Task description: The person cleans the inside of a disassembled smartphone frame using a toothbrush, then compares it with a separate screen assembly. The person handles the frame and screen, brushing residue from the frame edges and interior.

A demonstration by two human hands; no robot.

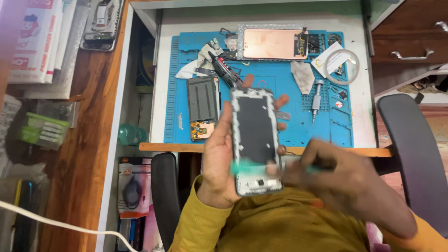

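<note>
work mat point(261, 93): bright blue, ribbed edges | phone frame point(255, 140): silver-white rim, dark grey-black centre | tool tip point(242, 166): teal-green, blurred | back panel point(273, 44): copper-pink, glittery silver border | tape roll point(342, 66): clear, whitish | sleeves point(280, 224): mustard yellow | desk point(88, 154): reddish-brown wood grain | bottle point(130, 134): green

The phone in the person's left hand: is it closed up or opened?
Opened: the phone shows a bare frame and dark inner panel, gripped by the left hand.

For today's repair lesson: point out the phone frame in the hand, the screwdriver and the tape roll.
phone frame point(255, 135), head view, dark middle panel.
screwdriver point(317, 99), head view, silver handle.
tape roll point(342, 66), head view, clear ring's lower rim.
</note>
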